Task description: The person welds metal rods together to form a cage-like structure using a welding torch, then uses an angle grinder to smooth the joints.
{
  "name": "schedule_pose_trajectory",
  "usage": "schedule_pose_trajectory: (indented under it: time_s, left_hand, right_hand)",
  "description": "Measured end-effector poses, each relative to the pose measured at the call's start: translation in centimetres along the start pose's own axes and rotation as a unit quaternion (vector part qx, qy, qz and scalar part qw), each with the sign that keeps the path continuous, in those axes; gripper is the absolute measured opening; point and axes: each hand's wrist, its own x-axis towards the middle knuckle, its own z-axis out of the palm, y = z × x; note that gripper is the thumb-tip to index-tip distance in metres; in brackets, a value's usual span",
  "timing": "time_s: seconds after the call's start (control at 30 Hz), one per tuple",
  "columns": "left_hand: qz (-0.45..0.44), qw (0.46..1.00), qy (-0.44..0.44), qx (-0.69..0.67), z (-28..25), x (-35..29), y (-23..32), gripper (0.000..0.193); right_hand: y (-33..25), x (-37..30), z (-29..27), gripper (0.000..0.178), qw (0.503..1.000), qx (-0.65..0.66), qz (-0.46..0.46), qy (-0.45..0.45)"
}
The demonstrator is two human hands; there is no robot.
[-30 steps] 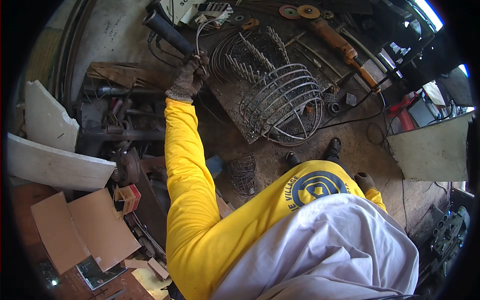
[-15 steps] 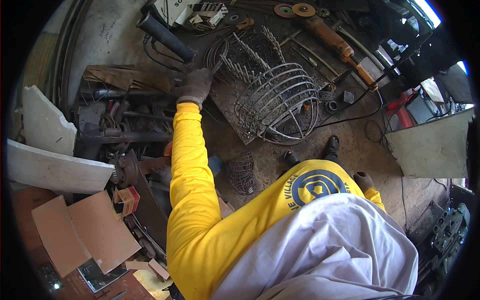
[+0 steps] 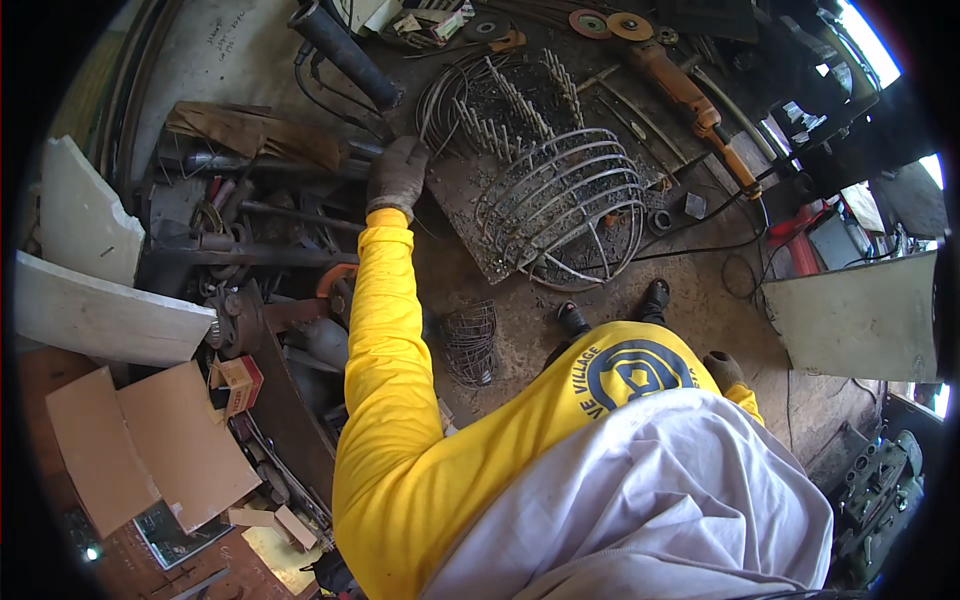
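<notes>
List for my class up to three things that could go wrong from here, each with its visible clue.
1. The left hand, in a glove, is close to the upright metal rods; their ends might snag the glove.
2. The person's dark footwear looks open and is near the curved metal frame; a knocked frame could hurt a foot.
3. A black cable runs along the floor near the feet, a possible trip hazard.

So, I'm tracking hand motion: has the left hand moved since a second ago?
Yes: the left hand has moved down the picture, farther from the dark tube.
</notes>
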Motion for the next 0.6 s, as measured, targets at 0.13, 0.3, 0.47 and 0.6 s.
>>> schedule_pose_trajectory:
  time_s: [0.13,0.3,0.47,0.6]
  left_hand:
    - [-0.114,0.96,-0.002,-0.255,-0.1,0.9,-2.8,0.023]
    - [-0.095,0.954,0.007,-0.285,-0.9,1.6,-3.0,0.022]
    - [0.031,0.999,-0.01,0.0,-1.6,1.2,-0.8,0.026]
    - [-0.02,0.989,-0.107,0.096,0.0,1.1,1.9,0.029]
  right_hand:
    - [-3.0,-1.9,0.0,0.047,1.0,0.0,-0.002,0.002]
    - [-1.6,-0.5,-0.1,0.046,1.0,0.011,-0.013,-0.005]
    - [-1.9,-0.5,-0.1,0.045,1.0,-0.003,-0.006,-0.02]
    - [-3.0,-0.9,0.2,0.046,1.0,-0.024,-0.011,-0.011]
